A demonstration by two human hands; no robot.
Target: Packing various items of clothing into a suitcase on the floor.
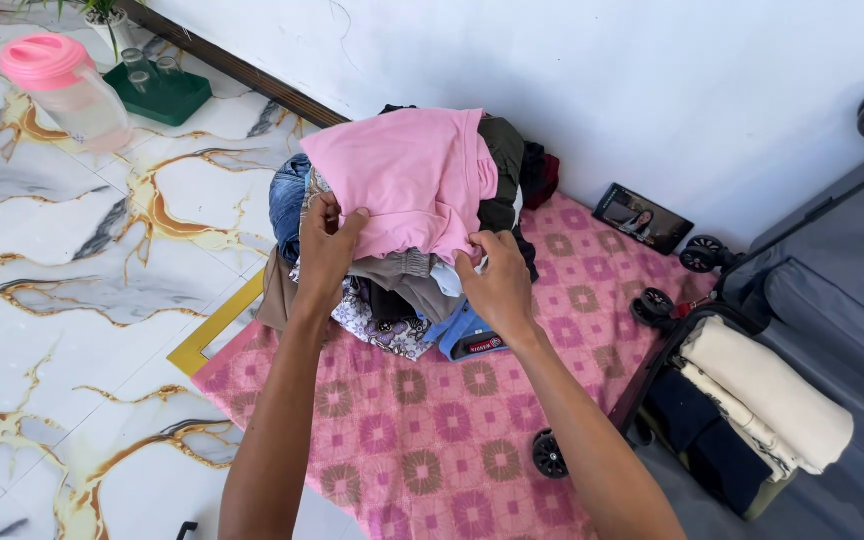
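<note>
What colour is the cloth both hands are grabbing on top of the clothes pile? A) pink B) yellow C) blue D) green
A: the left hand and right hand both pinch the lower edge of a pink garment lying on top of the pile of clothes.

a white plastered wall (pixel 572 90) rises behind, with a dark wooden skirting (pixel 242 70) along its foot. the floor (pixel 62 300) is glossy white marble-look tile veined in gold and grey. a pink patterned mat (pixel 422 440) lies across it. daylight falls bright on the tiles. a grey fabric wagon on black wheels (pixel 832 260) stands at the right.
</note>
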